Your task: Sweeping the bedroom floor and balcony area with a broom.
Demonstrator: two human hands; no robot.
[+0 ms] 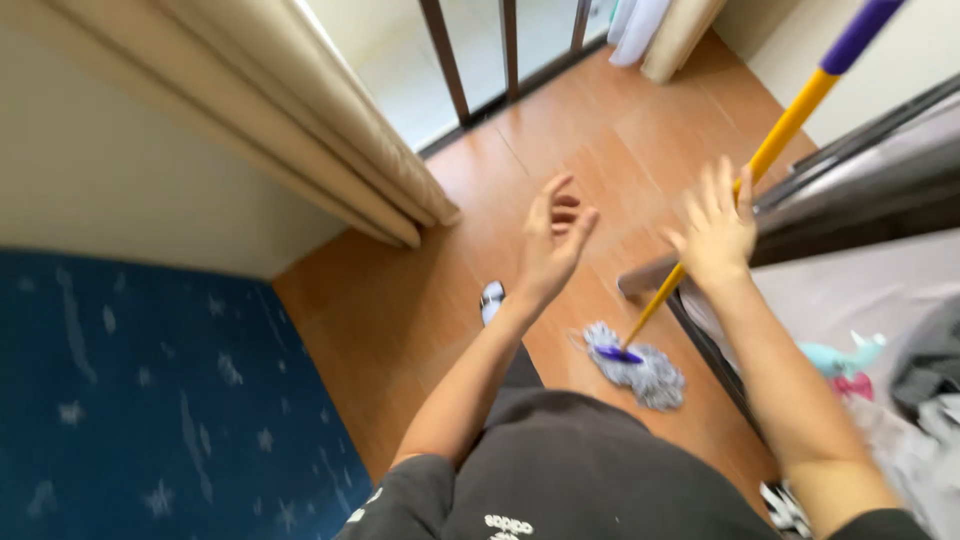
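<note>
Black shirt (580, 480) below; both hands spread open, left hand (553, 240) free, right hand (718, 232) against the yellow mop handle (775, 145).

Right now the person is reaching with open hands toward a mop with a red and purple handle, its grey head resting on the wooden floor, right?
Not quite: the head view shows the mop handle is yellow and purple, not red. The rest holds: the left hand and right hand are open, reaching toward it, and the grey mop head rests on the wooden floor.
</note>
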